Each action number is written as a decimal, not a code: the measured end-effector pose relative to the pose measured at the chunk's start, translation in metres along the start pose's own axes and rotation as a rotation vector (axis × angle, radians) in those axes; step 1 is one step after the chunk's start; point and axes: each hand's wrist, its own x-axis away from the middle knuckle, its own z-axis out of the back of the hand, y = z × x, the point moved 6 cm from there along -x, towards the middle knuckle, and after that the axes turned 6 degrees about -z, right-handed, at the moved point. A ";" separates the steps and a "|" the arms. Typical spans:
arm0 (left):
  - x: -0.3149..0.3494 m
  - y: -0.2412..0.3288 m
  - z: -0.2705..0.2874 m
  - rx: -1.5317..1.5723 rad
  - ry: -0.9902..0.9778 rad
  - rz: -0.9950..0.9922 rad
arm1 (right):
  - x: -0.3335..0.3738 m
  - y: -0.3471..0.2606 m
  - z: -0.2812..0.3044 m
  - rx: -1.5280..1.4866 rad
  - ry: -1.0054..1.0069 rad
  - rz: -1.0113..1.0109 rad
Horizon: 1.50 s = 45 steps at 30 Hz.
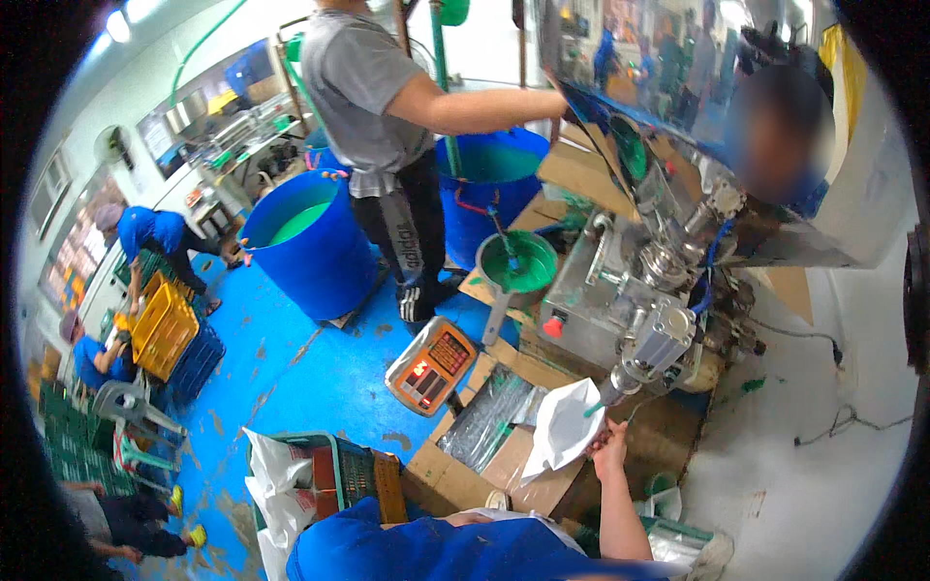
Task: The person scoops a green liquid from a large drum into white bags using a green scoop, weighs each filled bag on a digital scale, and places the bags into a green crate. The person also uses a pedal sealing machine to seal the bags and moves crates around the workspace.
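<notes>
My right hand [608,448] is closed on the edge of a white plastic bag [562,431], its fingers pinching the bag's right side. The bag's mouth is spread beneath the metal nozzle [620,385] of a filling machine [651,339]. A streak of green liquid [593,411] shows at the bag's mouth, below the nozzle tip. My left hand does not show; only a blue sleeve [349,542] and a little skin appear at the lower edge. Under the bag lies flattened cardboard [509,450] with clear plastic over part of it.
An orange digital scale [431,366] stands on the blue floor. A green crate [354,474] holds white bags [279,474] at lower left. Blue tubs [310,257] hold green liquid; a pot [518,261] of it sits beside the machine. A co-worker in grey [358,87] reaches toward the machine.
</notes>
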 end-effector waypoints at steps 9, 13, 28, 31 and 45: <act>0.096 0.054 0.119 -0.220 1.027 0.509 | -0.004 0.001 0.035 0.040 0.090 -0.012; 0.077 0.208 0.155 0.247 1.244 -0.382 | 0.002 0.024 0.100 0.205 0.211 -0.044; 0.142 0.524 0.136 0.271 0.137 -1.619 | 0.039 0.169 0.184 1.466 -0.190 -0.445; 0.159 0.514 0.156 0.341 0.046 -1.607 | 0.025 0.199 0.105 1.425 -0.362 -0.341; 0.267 0.417 0.231 0.115 0.153 -1.398 | 0.017 0.009 -0.350 1.192 0.297 1.011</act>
